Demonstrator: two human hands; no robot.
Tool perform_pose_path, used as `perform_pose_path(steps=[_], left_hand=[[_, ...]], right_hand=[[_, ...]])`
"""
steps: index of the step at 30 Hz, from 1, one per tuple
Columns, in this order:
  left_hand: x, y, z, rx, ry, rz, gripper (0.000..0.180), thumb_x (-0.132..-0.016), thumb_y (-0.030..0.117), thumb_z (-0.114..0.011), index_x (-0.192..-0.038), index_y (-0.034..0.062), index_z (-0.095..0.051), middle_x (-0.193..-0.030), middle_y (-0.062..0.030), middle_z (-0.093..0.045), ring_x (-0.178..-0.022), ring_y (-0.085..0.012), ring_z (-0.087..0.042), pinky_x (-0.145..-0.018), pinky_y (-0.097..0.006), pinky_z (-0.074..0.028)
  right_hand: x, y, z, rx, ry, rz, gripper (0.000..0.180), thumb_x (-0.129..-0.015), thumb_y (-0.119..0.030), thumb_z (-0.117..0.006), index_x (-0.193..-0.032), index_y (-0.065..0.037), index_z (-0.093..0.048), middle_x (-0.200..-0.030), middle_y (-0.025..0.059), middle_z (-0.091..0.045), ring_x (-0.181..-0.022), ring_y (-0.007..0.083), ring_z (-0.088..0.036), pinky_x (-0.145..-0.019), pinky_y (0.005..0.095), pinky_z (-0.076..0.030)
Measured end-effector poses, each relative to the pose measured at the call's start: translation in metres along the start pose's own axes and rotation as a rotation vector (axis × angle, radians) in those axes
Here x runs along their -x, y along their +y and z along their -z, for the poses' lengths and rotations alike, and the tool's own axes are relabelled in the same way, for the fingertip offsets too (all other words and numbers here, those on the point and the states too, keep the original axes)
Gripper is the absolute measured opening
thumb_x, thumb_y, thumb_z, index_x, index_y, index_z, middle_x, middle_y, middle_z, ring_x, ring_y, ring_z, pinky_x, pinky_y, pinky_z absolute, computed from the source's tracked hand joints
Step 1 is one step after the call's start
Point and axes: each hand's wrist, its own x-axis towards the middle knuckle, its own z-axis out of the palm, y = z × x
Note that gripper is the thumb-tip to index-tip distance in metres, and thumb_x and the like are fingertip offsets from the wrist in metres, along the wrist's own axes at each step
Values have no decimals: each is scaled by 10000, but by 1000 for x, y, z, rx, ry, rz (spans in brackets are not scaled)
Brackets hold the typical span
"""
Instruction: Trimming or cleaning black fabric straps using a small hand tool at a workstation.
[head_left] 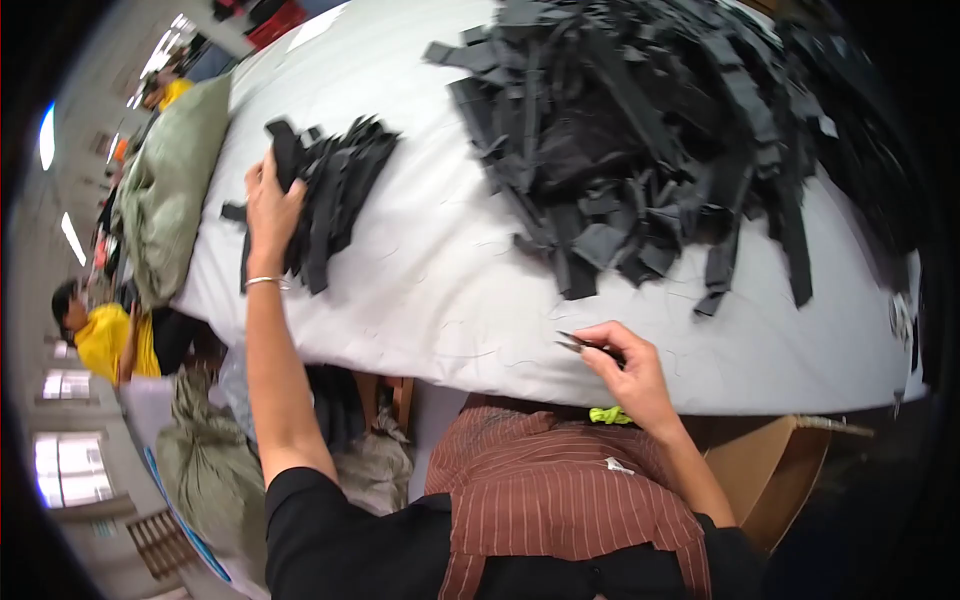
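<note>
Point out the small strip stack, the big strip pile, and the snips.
small strip stack (335,190), head view, middle of the stack
big strip pile (640,140), head view, centre of the heap
snips (572,343), head view, blade tips

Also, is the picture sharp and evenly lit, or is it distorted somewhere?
Head view: strong fisheye bend, so the white cloth-covered table curves like a dome and the corners go black; light is even and soft, with bright glare only from windows at far left; the left hand on the small stack of black fabric strips looks slightly soft, and the big pile of black fabric strips loses detail.
</note>
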Motion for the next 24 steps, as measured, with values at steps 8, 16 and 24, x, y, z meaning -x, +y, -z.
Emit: perform_pose_path(steps=[8,16,24], left_hand=[[22,176,-66,259,193,-433,303,-803,151,-672,-1094,70,-652,-1058,-155,-650,-955,-271,-628,-817,-376,-480],[87,280,-132,944,-249,272,421,-796,264,-682,-1018,-79,-579,-772,-103,-629,-656,-174,-586,-617,-303,-488],[136,296,-87,1507,-582,474,131,-832,54,-484,-823,30,-612,-682,44,-535,-578,-30,-439,-510,-226,-355]], right_hand=[[-5,5,24,-72,29,-45,184,-899,-77,-604,-1062,7,-623,-879,-2,-625,-797,57,-536,-738,206,-441],[8,-6,19,-72,54,6,179,-893,-77,-623,-1052,6,-633,-853,-17,-625,-750,35,-515,-687,198,-431],[14,-10,23,-11,109,65,164,-891,-81,-612,-1030,1,-649,-802,-29,-614,-710,29,-491,-648,192,-416]])
